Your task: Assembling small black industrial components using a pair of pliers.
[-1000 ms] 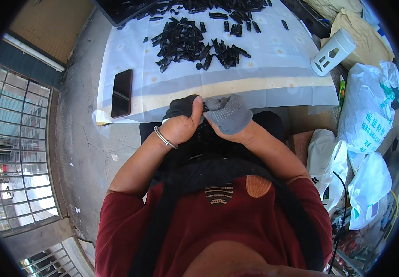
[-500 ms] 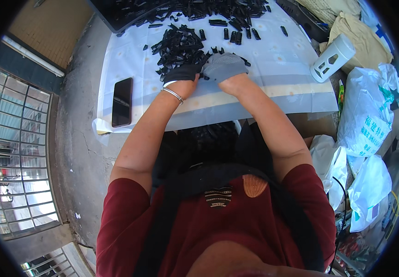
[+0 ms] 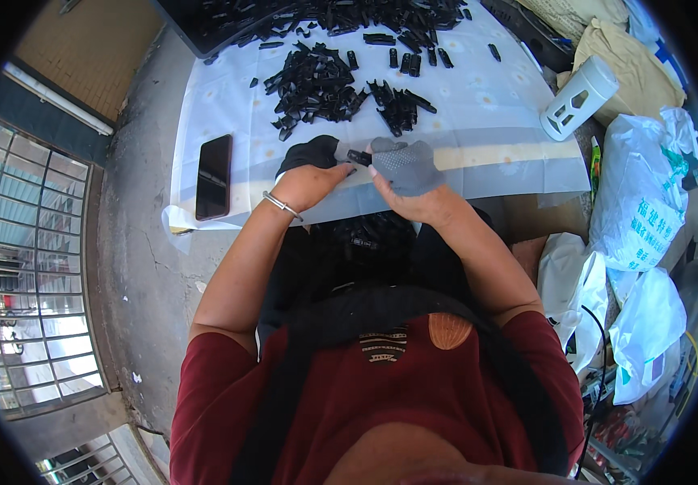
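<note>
My left hand [image 3: 310, 176], in a black glove with the thumb bare, and my right hand [image 3: 407, 168], in a grey dotted glove, meet over the near edge of the table. Between them is a small black plastic piece [image 3: 359, 157], pinched from both sides. Most of the fingers are hidden under the gloves and palms. Just beyond my hands lie a large heap of black plastic pieces [image 3: 313, 90] on the left and a smaller heap of similar pieces [image 3: 398, 107] on the right.
Several short black parts [image 3: 415, 63] stand apart behind the heaps, before a wide far pile [image 3: 365, 18]. A phone [image 3: 214, 178] lies at the left, a white cup [image 3: 582, 99] at the right. White bags [image 3: 636, 194] crowd the right side. More dark pieces [image 3: 363, 234] sit below the table edge.
Both hands have drawn back from the heaps toward me, and the small black piece now shows between them. The smaller right heap, covered by the right hand before, is now visible.
</note>
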Tool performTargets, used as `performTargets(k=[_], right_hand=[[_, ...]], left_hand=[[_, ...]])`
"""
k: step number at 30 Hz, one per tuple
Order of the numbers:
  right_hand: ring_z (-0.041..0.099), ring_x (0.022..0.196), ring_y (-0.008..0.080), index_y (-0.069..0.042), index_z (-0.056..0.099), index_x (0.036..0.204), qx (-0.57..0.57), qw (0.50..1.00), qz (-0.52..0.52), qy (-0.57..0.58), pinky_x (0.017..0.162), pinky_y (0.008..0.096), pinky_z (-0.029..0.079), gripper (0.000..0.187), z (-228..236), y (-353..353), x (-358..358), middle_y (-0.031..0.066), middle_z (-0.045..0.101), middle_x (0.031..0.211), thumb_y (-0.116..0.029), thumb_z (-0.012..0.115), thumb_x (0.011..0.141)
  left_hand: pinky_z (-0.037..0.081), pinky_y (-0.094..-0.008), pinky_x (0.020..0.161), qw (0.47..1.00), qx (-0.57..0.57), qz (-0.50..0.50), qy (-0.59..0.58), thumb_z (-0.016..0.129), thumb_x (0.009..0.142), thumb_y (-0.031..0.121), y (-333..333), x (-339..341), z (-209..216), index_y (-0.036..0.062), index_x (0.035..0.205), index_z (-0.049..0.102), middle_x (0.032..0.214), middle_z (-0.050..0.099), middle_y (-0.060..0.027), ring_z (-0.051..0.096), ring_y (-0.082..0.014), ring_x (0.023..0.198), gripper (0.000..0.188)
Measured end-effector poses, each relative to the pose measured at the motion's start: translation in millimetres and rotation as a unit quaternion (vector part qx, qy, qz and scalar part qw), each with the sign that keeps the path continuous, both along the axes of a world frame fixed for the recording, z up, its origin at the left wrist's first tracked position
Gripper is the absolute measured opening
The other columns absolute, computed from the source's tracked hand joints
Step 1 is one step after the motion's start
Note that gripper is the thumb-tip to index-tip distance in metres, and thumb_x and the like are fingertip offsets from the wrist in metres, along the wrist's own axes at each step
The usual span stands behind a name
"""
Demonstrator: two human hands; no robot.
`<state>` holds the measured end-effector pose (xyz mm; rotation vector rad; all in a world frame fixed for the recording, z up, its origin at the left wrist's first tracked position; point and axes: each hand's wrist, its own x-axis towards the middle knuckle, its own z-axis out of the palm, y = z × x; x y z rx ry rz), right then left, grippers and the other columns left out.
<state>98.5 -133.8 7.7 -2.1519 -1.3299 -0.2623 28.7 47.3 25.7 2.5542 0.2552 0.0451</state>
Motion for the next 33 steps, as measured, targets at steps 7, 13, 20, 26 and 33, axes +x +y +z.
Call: performTargets(k=[7, 13, 20, 26, 33], right_hand=[[0.055, 0.08, 0.0286, -0.005, 0.056, 0.1, -0.009, 0.992, 0.117, 0.046, 0.07, 0.0361, 0.042, 0.026, 5.0, -4.3, -17.2, 0.0118, 0.058, 0.088, -0.022, 0.058, 0.08], [0.055, 0.073, 0.0304, -0.004, 0.057, 0.091, 0.071, 0.993, 0.081, 0.048, 0.065, 0.0372, 0.042, 0.024, 8.4, 5.3, -32.0, 0.013, 0.058, 0.08, -0.025, 0.058, 0.08], [0.055, 0.076, 0.0298, -0.004, 0.06, 0.091, 0.016, 0.999, 0.038, 0.019, 0.068, 0.0365, 0.043, 0.024, 18.5, -14.0, -30.8, 0.0119, 0.06, 0.082, -0.026, 0.056, 0.082], [0.055, 0.078, 0.0284, -0.006, 0.061, 0.09, -0.012, 0.996, 0.042, -0.072, 0.07, 0.0379, 0.042, 0.021, 13.5, -13.9, -32.1, 0.0099, 0.06, 0.082, -0.025, 0.057, 0.079], [0.056, 0.076, 0.0278, -0.007, 0.056, 0.089, 0.089, 0.985, 0.056, -0.138, 0.067, 0.0387, 0.043, 0.02, -4.6, 5.5, -38.0, 0.0106, 0.058, 0.076, -0.021, 0.057, 0.075]], left_hand=[[0.044, -0.0232, 0.072, 0.976, -0.008, -0.106, 0.192, 0.045, 0.088, 0.044, -1.1, -34.9, 3.0, 0.0198, 0.111, 0.06, 0.086, 0.064, -0.0069, 0.059, -0.0151, 0.078, 0.036], [0.044, -0.0276, 0.072, 0.904, -0.413, 0.074, -0.084, 0.042, 0.09, 0.043, -26.6, -48.5, -29.7, 0.0017, 0.103, 0.059, 0.089, 0.062, -0.0105, 0.055, -0.0162, 0.077, 0.047], [0.044, -0.0289, 0.064, 0.924, -0.369, 0.073, -0.071, 0.039, 0.092, 0.037, -18.6, -48.9, -12.3, -0.0005, 0.087, 0.059, 0.075, 0.062, -0.009, 0.055, -0.018, 0.067, 0.043], [0.044, -0.0318, 0.062, 0.961, -0.261, 0.021, -0.086, 0.038, 0.092, 0.032, -24.0, -49.1, 3.0, 0.0003, 0.084, 0.059, 0.07, 0.06, -0.0144, 0.057, -0.0249, 0.065, 0.039], [0.043, -0.0397, 0.06, 0.98, -0.059, -0.033, -0.187, 0.036, 0.091, 0.023, -36.8, -48.9, 1.2, 0.002, 0.073, 0.056, 0.069, 0.058, -0.0179, 0.056, -0.0357, 0.066, 0.034]])
